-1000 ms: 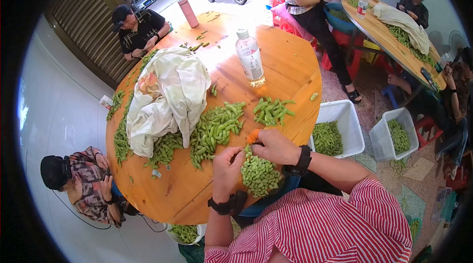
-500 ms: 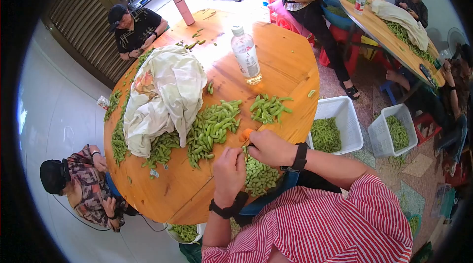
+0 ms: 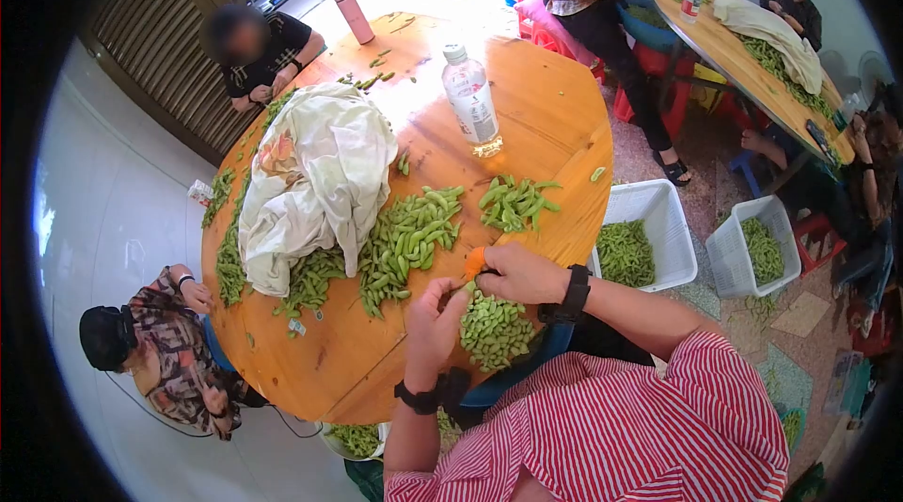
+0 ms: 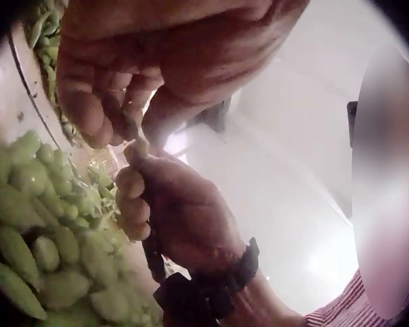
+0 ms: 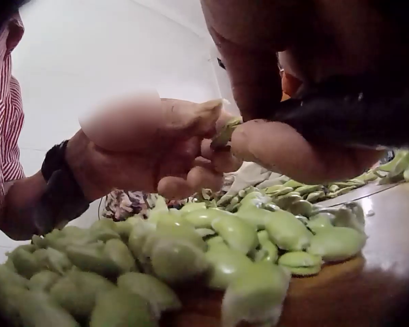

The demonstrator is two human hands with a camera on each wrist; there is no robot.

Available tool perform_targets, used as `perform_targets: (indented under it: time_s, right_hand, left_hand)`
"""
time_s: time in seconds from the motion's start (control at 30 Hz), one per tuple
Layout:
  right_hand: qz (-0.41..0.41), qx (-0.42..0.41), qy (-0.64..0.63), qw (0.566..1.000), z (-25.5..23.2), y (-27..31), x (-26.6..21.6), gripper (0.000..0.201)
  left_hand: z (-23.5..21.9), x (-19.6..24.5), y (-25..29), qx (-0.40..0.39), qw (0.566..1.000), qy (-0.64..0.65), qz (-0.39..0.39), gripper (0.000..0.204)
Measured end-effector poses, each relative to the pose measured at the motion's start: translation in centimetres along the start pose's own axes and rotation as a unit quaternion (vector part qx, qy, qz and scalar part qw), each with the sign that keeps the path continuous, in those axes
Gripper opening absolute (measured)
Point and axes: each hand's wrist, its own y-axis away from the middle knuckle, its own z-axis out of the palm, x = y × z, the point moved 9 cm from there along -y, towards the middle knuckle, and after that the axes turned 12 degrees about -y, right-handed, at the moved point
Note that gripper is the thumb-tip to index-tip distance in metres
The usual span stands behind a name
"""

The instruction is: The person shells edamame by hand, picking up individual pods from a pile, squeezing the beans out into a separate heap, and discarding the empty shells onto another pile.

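Close in front of the striped shirt, my left hand (image 3: 435,325) and right hand (image 3: 519,274) meet at their fingertips. Between them they pinch a small green soybean pod (image 5: 226,133), mostly covered by fingers. In the left wrist view a sliver of the pod (image 4: 142,144) shows between the two hands. A bright orange piece (image 3: 477,262) sits at the right index finger. Just below the hands lies a heap of shelled green soybeans (image 3: 496,331) at the table's edge. Unshelled pods (image 3: 411,243) spread beyond the left hand, and a smaller pod pile (image 3: 517,204) lies beyond the right.
A white cloth (image 3: 320,177) covers more pods on the round wooden table (image 3: 546,107). A drink bottle (image 3: 472,102) and a pink flask (image 3: 353,15) stand farther back. White baskets (image 3: 675,229) with pods stand on the floor to the right. Other people sit around.
Both hands stay together above the beans. The left hand has shifted slightly up and its fingers have turned, showing more of the heap. At far left, a seated person's hand has risen.
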Motion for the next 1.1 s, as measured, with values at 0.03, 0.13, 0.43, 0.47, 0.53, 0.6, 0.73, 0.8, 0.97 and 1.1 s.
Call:
perform_targets:
  time_s: [0.03,0.13,0.43,0.47,0.53,0.6,0.73,0.8,0.97,1.1]
  right_hand:
    - [0.014,0.002,0.009,1.0,-0.1,0.0,0.2,0.015]
    - [0.019,0.009,0.007,1.0,0.0,0.1,0.3,0.018]
    - [0.065,0.005,-0.067,0.996,0.0,0.2,0.1,0.018]
    - [0.065,0.005,-0.068,0.996,0.1,0.2,0.4,0.018]
    - [0.028,0.009,-0.083,0.996,0.1,0.0,0.2,0.025]
    - [0.031,-0.018,-0.106,0.994,0.2,-0.1,0.2,0.023]
    - [0.02,-0.079,-0.179,0.98,0.5,-0.1,0.1,0.02]
    - [0.051,-0.103,-0.222,0.968,0.8,-0.2,0.9,0.019]
    - [0.111,-0.145,-0.302,0.936,1.5,-0.1,2.1,0.011]
    - [0.12,-0.117,-0.286,0.943,1.2,-0.4,1.8,0.012]
  left_hand:
    - [-0.8,1.9,0.4,0.066,0.988,-0.117,0.078,0.016]
    - [-0.9,4.3,1.0,0.086,0.946,-0.266,0.166,0.018]
    - [-0.8,1.2,0.3,0.068,0.989,-0.12,0.059,0.015]
    - [-0.8,1.2,0.2,0.068,0.989,-0.121,0.058,0.015]
    - [-0.1,-0.5,0.0,0.012,0.999,0.026,-0.022,0.016]
    - [0.0,-0.8,-0.1,-0.003,0.997,0.064,-0.032,0.016]
    - [0.8,-1.9,-0.2,-0.054,0.98,0.175,-0.082,0.016]
    - [1.3,-2.2,-0.2,-0.069,0.968,0.224,-0.094,0.015]
    - [2.3,-2.5,-0.3,-0.092,0.946,0.281,-0.132,0.016]
    - [2.0,-1.9,-0.7,-0.062,0.96,0.253,-0.099,0.018]
